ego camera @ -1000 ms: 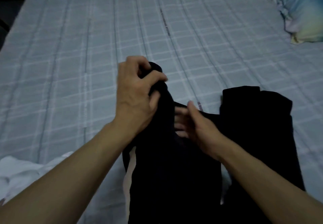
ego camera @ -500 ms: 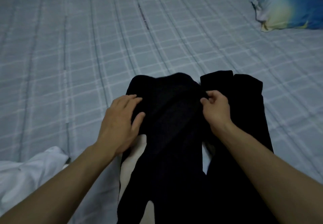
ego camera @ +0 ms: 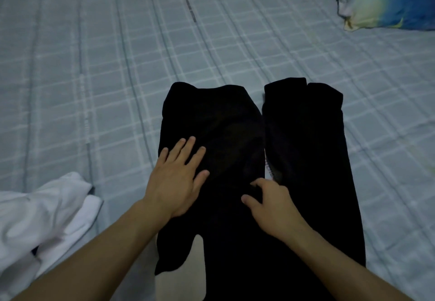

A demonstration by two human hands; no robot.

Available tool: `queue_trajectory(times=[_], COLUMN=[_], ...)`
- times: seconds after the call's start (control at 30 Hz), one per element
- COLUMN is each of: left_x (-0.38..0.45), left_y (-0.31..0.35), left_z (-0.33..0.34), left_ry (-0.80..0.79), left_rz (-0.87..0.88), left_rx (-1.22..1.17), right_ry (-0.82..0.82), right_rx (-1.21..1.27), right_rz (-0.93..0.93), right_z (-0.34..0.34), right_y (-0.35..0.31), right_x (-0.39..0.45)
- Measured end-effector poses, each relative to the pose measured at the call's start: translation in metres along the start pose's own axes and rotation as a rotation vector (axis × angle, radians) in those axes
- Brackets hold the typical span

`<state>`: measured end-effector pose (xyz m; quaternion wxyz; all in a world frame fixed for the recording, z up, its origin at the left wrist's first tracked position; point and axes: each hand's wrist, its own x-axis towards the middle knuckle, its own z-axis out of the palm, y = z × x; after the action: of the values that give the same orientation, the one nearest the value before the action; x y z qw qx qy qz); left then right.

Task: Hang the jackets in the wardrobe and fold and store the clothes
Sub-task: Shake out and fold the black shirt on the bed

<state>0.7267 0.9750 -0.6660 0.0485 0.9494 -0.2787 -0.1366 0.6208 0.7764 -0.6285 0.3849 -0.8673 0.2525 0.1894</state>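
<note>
A black garment [ego camera: 226,122] lies spread on the bed in front of me, its left part folded flat and a second dark strip [ego camera: 306,131] lying alongside on the right. A pale stripe shows at its lower edge. My left hand [ego camera: 175,178] lies flat on the left side of the garment, fingers straight and spread. My right hand [ego camera: 270,203] rests lower down near the middle, its fingers curled and pinching a fold of the black cloth.
The bed is covered by a grey-blue checked sheet [ego camera: 94,77]. A crumpled white garment [ego camera: 40,220] lies at the lower left. A blue and yellow pillow [ego camera: 386,2] sits at the far right corner.
The left hand let go of the raised cloth, laid it down and now lies flat on it. The right hand slid down towards me along the garment's middle.
</note>
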Motion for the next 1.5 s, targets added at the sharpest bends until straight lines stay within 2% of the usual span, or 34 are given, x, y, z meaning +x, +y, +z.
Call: queue_trajectory(times=[0.1, 0.2, 0.27, 0.37, 0.4, 0.43, 0.5, 0.6, 0.7, 0.77, 0.97, 1.07, 1.13, 1.2, 1.27, 1.33, 1.43, 1.5], left_x=[0.000, -0.010, -0.027, -0.063, -0.075, -0.087, -0.107, -0.120, -0.115, -0.114, -0.186, -0.245, -0.278, -0.305, -0.321, -0.327, -0.326, -0.324], left_y=[0.000, 0.011, 0.024, 0.037, 0.038, 0.037, 0.037, 0.031, 0.021, 0.018, 0.034, 0.043, 0.049, 0.055, 0.058, 0.058, 0.061, 0.065], left_z=[-0.002, -0.010, -0.015, -0.016, -0.013, -0.008, 0.004, 0.032, 0.056, 0.059, 0.046, 0.057, 0.064, 0.069, 0.077, 0.085, 0.096, 0.103], left_ry=[-0.037, 0.019, 0.095, 0.165, 0.171, 0.169, 0.146, 0.084, 0.038, 0.041, 0.241, 0.279, 0.256, 0.199, 0.098, 0.079, 0.186, 0.235], left_rz=[-0.005, 0.027, 0.061, 0.121, 0.137, 0.144, 0.148, 0.170, 0.176, 0.169, 0.193, 0.264, 0.287, 0.314, 0.319, 0.309, 0.342, 0.390], left_rx=[0.030, 0.041, 0.010, -0.020, -0.028, -0.043, -0.089, -0.112, -0.155, -0.188, -0.254, -0.264, -0.310, -0.327, -0.287, -0.203, -0.081, -0.026], right_ry=[-0.044, -0.057, 0.062, 0.324, 0.362, 0.347, 0.207, 0.044, 0.053, 0.060, 0.122, 0.050, -0.061, -0.175, -0.207, -0.166, 0.064, 0.174], right_rx=[0.156, 0.142, 0.053, -0.215, -0.277, -0.336, -0.463, -0.611, -0.617, -0.630, -0.560, -0.524, -0.462, -0.490, -0.584, -0.637, -0.629, -0.608], right_rz=[0.084, 0.118, -0.012, -0.338, -0.413, -0.476, -0.549, -0.446, -0.356, -0.365, -0.554, -0.677, -0.715, -0.698, -0.669, -0.647, -0.647, -0.710], right_z=[-0.008, -0.007, -0.010, -0.012, -0.011, -0.006, 0.012, 0.038, 0.052, 0.054, 0.051, 0.070, 0.084, 0.093, 0.100, 0.108, 0.124, 0.135], right_y=[0.024, 0.040, 0.034, 0.021, 0.016, 0.014, 0.016, 0.048, 0.078, 0.088, 0.093, 0.104, 0.113, 0.119, 0.122, 0.125, 0.132, 0.137], right_x=[-0.029, -0.058, -0.064, -0.068, -0.073, -0.080, -0.094, -0.093, -0.077, -0.073, -0.112, -0.158, -0.190, -0.213, -0.225, -0.231, -0.235, -0.234])
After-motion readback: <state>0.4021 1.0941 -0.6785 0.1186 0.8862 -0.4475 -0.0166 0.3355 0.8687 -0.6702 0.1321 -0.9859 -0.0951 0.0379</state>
